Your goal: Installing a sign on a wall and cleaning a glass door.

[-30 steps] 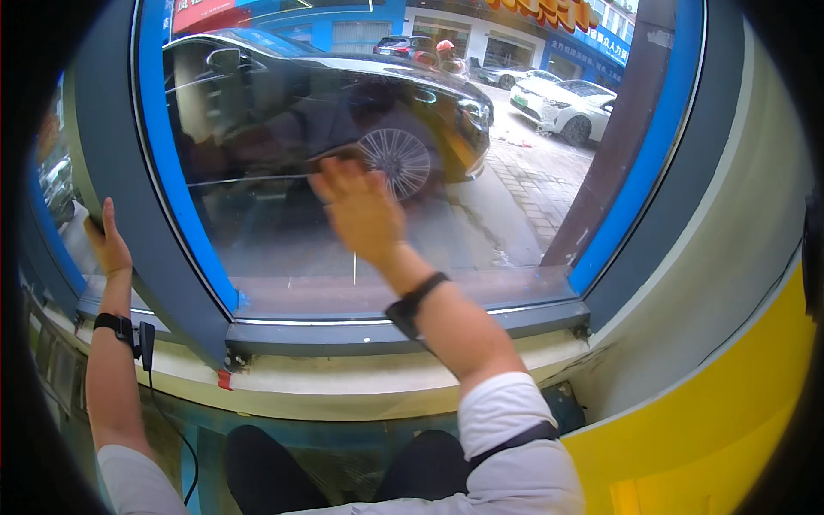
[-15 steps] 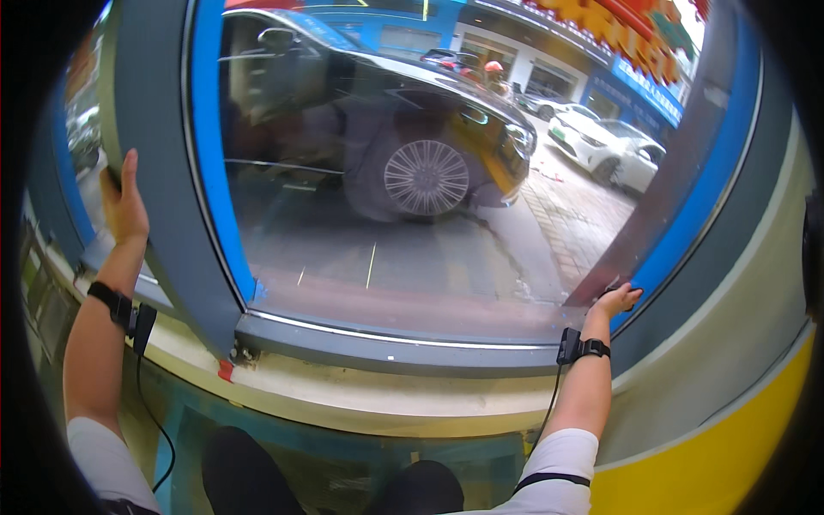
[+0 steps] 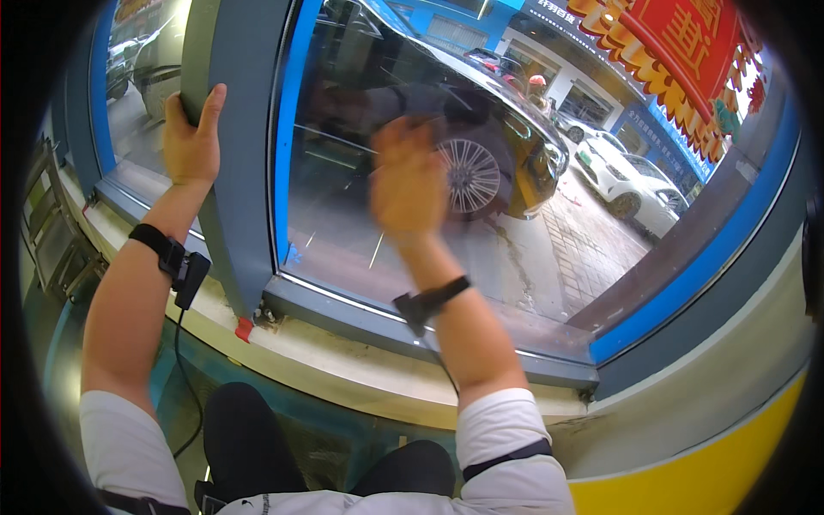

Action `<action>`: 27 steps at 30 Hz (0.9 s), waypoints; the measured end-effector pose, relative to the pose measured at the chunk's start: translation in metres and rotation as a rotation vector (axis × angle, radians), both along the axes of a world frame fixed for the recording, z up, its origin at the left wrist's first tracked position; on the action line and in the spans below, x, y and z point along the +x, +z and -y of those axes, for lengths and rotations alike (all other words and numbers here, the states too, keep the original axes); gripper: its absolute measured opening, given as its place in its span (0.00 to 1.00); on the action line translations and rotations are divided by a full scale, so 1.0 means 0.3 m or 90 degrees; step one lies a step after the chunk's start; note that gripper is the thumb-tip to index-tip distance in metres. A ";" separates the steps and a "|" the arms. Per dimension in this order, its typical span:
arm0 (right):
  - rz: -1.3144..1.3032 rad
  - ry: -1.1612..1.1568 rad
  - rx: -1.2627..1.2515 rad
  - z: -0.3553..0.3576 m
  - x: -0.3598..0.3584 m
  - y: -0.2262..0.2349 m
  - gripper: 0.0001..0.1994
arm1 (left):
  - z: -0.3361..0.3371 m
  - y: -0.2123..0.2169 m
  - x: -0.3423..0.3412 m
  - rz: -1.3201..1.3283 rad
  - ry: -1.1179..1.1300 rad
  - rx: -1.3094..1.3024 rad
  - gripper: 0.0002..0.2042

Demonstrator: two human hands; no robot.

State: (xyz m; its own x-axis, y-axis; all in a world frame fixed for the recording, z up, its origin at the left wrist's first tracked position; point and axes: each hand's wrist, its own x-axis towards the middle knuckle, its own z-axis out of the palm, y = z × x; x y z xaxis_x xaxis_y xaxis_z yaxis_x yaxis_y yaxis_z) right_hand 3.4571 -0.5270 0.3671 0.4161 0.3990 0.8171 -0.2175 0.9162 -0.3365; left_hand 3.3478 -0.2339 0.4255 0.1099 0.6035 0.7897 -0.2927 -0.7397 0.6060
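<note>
My left hand [image 3: 192, 148] grips the dark grey window frame post [image 3: 241, 172], with its thumb along the front and its other fingers at the left edge. In front of the large window pane [image 3: 343, 219], my right hand [image 3: 408, 184] is smeared by motion with its back toward me. Its fingers reach up toward the glass; whether they touch it or hold anything cannot be made out. Both wrists wear black bands with small black devices and cables.
Blue strips [image 3: 287, 146] edge the pane. Below runs a pale sill [image 3: 343, 369], with a red tab [image 3: 244, 330] near the post's foot. Outside stand a dark car [image 3: 481, 94] and white cars [image 3: 631, 176]. A metal chair [image 3: 64, 232] is at far left; a red hanging banner [image 3: 687, 43] is at upper right.
My right hand has moved from the pane's lower right corner up and left to its middle. My left hand stays at the post. The view has shifted, so the window sits further right.
</note>
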 end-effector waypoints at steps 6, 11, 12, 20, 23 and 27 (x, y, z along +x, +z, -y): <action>-1.389 1.291 0.503 -0.107 -0.099 -0.421 0.30 | 0.011 -0.020 -0.025 0.011 -0.040 -0.028 0.31; -1.326 1.293 0.533 -0.038 -0.080 0.075 0.24 | -0.007 -0.006 -0.051 0.026 -0.036 -0.014 0.30; -1.237 1.323 0.481 0.009 -0.037 0.246 0.23 | -0.002 0.000 -0.055 0.030 -0.031 -0.005 0.30; -0.950 1.707 -0.023 0.055 0.104 1.019 0.26 | 0.017 0.000 -0.049 0.043 -0.117 -0.012 0.26; -0.828 1.437 0.439 -0.254 0.068 0.694 0.27 | 0.007 -0.009 -0.053 0.019 -0.099 -0.010 0.26; -1.222 1.654 0.457 -0.412 -0.048 0.298 0.33 | -0.017 -0.013 -0.047 0.007 -0.069 0.007 0.30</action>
State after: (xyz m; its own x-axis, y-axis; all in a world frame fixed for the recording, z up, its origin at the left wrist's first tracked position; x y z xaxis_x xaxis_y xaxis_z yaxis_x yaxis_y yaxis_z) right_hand 3.4428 -0.4034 0.4567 -0.0221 0.6915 0.7220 0.4618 -0.6335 0.6208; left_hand 3.3336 -0.2289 0.4216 0.1662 0.5801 0.7974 -0.3780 -0.7094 0.5949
